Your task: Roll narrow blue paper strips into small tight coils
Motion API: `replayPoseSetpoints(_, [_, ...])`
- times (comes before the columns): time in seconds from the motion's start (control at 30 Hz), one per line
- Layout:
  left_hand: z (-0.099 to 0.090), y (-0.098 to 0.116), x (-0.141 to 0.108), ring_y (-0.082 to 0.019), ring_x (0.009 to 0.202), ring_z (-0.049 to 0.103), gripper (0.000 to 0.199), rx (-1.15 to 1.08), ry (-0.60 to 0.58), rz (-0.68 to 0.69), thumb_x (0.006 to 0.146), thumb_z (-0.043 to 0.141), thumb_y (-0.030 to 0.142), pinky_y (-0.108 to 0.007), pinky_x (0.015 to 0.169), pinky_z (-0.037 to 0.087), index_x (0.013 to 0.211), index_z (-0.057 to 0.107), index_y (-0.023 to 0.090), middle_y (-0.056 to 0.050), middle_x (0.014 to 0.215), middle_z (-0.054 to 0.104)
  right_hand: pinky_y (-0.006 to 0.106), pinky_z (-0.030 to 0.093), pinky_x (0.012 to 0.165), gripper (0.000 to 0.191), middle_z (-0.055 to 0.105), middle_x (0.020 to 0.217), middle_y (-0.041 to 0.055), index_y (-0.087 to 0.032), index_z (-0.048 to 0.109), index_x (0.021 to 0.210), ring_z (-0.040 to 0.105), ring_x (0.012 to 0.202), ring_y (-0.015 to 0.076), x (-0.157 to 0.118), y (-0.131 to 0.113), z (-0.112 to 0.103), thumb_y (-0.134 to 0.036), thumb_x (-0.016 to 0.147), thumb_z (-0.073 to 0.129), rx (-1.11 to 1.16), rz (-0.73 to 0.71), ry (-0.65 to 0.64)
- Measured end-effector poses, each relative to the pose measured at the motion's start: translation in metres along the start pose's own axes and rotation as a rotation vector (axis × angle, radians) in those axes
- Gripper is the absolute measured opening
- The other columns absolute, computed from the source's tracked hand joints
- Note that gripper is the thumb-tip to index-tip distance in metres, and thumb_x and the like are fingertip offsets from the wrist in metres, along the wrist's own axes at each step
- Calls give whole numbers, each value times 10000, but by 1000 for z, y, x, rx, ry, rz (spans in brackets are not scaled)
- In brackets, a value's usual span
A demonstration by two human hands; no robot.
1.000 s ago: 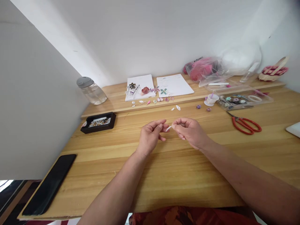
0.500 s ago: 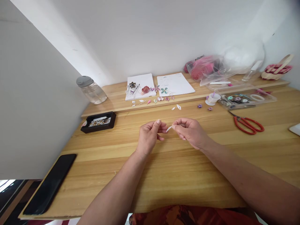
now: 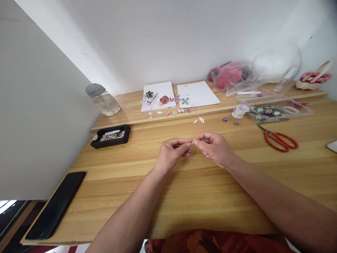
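Note:
Above the middle of the wooden table [image 3: 184, 196], a small white petal-like piece [image 3: 192, 142] is pinched between my two hands, mostly hidden by the fingertips. My left hand [image 3: 174, 151] grips its left end between thumb and forefinger. The right end is in the pinch of my right hand [image 3: 212, 148], whose other fingers are curled. Two loose white petals [image 3: 201, 119] lie on the table just beyond my hands. A row of small pink, white and green petals [image 3: 175, 112] rests on the raised shelf's front edge.
Red-handled scissors [image 3: 281, 140] lie at right, near a clear box of supplies [image 3: 279, 114] and a white cup [image 3: 240, 111]. At left are a black bead tray [image 3: 110, 141], a bottle [image 3: 102, 100] and a phone [image 3: 56, 205]. Papers with flower ornaments [image 3: 158, 88] lie behind.
My left hand's thumb and forefinger have closed on the left end of the white piece, covering most of it. My right hand keeps its pinch. The view has shifted slightly.

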State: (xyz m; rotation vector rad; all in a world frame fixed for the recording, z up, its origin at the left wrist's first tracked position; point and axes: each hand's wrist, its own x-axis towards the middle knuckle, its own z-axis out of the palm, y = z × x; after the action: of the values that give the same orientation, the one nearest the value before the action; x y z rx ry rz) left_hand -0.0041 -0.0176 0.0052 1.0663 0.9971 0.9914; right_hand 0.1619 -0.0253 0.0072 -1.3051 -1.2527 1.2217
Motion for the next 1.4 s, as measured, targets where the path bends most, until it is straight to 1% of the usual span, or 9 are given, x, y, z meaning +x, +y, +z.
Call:
replayPoseSetpoints(0.2, [3, 2, -1, -98, 596, 617, 307, -1, 5, -26, 624, 813, 329, -224, 596, 522, 835, 732, 122, -36, 711, 691, 225, 225, 404, 165, 429, 434, -78, -185, 610, 722, 334, 393, 65, 0, 2, 0, -335, 723, 678, -10, -10, 9])
replayPoseSetpoints(0.37, [2, -2, 1, -84, 535, 569, 286, 60, 16, -5, 670, 777, 353, -206, 530, 482, 815, 713, 115, -21, 641, 653, 221, 232, 400, 156, 428, 436, -76, -183, 620, 735, 337, 392, 64, 1, 5, 0, -328, 740, 677, -45, -27, 0])
replayPoseSetpoints(0.47, [1, -4, 2, -79, 523, 551, 270, 110, 35, 26, 699, 753, 357, -198, 513, 466, 811, 699, 118, -13, 624, 636, 215, 263, 400, 175, 450, 466, -71, -180, 613, 760, 360, 402, 64, 1, 6, 1, -342, 753, 679, 25, -6, -39])
replayPoseSetpoints(0.6, [1, -5, 3, -78, 518, 539, 251, 117, 55, 53, 714, 739, 355, -195, 505, 458, 802, 685, 127, 0, 599, 615, 214, 315, 408, 195, 504, 538, -54, -173, 610, 803, 413, 426, 67, 0, 3, 1, -340, 743, 693, 147, 11, -92])
replayPoseSetpoints(0.73, [1, -5, 3, -78, 516, 533, 248, 110, 54, 60, 720, 734, 353, -198, 513, 461, 797, 678, 125, 1, 589, 607, 217, 327, 407, 195, 533, 567, -47, -172, 612, 827, 440, 431, 72, -1, 2, 2, -316, 728, 698, 181, 8, -88])
replayPoseSetpoints(0.97, [1, -2, 1, -84, 537, 547, 263, 113, 58, 56, 718, 735, 361, -199, 525, 471, 795, 676, 117, -4, 600, 608, 217, 345, 405, 190, 548, 573, -45, -169, 608, 853, 455, 440, 78, 0, 4, 2, -298, 735, 683, 173, -5, -85])
replayPoseSetpoints(1.23, [4, -1, 1, -83, 540, 546, 246, 98, 83, 48, 703, 743, 341, -193, 518, 455, 777, 673, 117, -10, 623, 612, 215, 361, 413, 157, 553, 578, -40, -169, 605, 843, 459, 442, 75, -1, 5, 3, -290, 758, 660, 103, -25, -67])
replayPoseSetpoints(1.3, [4, -1, 0, -83, 538, 540, 240, 100, 85, 53, 705, 740, 335, -193, 515, 449, 775, 673, 115, -12, 621, 611, 214, 363, 412, 175, 554, 578, -41, -171, 604, 874, 460, 446, 77, -1, 6, 3, -290, 760, 663, 116, -21, -72])
replayPoseSetpoints(1.4, [3, -1, 1, -85, 540, 534, 245, 104, 84, 77, 713, 733, 341, -200, 522, 449, 784, 666, 116, -10, 617, 605, 216, 378, 417, 274, 578, 599, -40, -185, 586, 1006, 482, 460, 89, -1, 7, 3, -295, 770, 671, 165, 3, -88])
